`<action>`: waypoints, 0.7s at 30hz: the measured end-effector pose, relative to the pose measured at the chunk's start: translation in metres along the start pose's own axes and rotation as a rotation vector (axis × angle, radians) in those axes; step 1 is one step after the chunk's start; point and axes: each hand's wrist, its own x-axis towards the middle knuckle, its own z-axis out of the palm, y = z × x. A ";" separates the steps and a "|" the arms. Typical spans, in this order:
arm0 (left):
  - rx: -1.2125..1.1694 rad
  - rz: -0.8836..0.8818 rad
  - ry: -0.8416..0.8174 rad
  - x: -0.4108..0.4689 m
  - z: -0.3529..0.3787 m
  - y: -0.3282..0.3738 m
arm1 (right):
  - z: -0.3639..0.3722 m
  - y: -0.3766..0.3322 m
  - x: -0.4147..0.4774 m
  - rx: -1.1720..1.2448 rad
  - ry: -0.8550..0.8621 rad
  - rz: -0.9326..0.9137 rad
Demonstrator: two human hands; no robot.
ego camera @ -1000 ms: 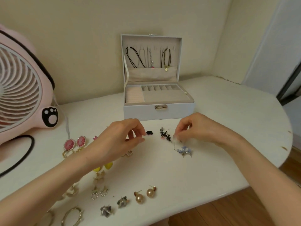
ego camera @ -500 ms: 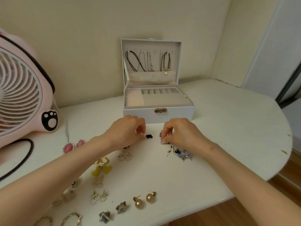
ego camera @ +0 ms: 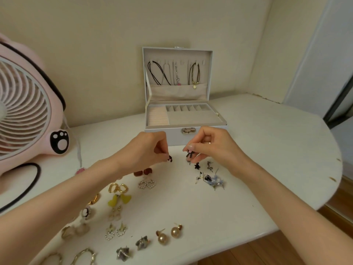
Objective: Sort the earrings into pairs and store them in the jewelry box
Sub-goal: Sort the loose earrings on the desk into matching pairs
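- bench (ego camera: 267, 153): white, carries everything. Near edge and left side are cut off by the frame.
- fan (ego camera: 24, 111): pink, far left, partly out of frame. Not part of the job.
- box (ego camera: 193, 119): open, lid upright at the back, long axis left-right. It sits dead ahead of both hands, just beyond them. Tray looks bare, with small slots along the back and ring rolls at the left end.
- left hand (ego camera: 145, 150) and right hand (ego camera: 214, 148): raised in front of the box's front wall, near each other, not touching. Both about equally near the box. Right is by the latch, left is before the ring-roll end.
- pairs (ego camera: 114, 201): laid in rows on the left of the bench. Some are hidden under the left forearm.
- heap (ego camera: 209, 177): just on the near side of the right hand, tangled, pieces hard to tell apart.
- left hand pinches a small dark stud (ego camera: 169, 158), right hand pinches a black bow earring (ego camera: 189, 154). Too small to tell if they match.
- my guess for the next move: compare them, then carry forward and up over the front wall into the tray.
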 end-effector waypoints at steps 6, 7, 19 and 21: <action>-0.066 -0.002 -0.034 -0.031 -0.014 0.012 | 0.021 0.000 -0.009 -0.024 -0.120 0.020; -0.065 0.004 -0.040 -0.035 -0.015 0.012 | 0.026 0.001 -0.010 -0.013 -0.140 0.021; -0.089 -0.054 -0.138 -0.051 -0.019 0.000 | 0.043 0.012 -0.014 0.013 -0.266 0.068; -0.070 -0.048 -0.142 -0.050 -0.020 -0.002 | 0.045 0.011 -0.013 -0.033 -0.235 0.044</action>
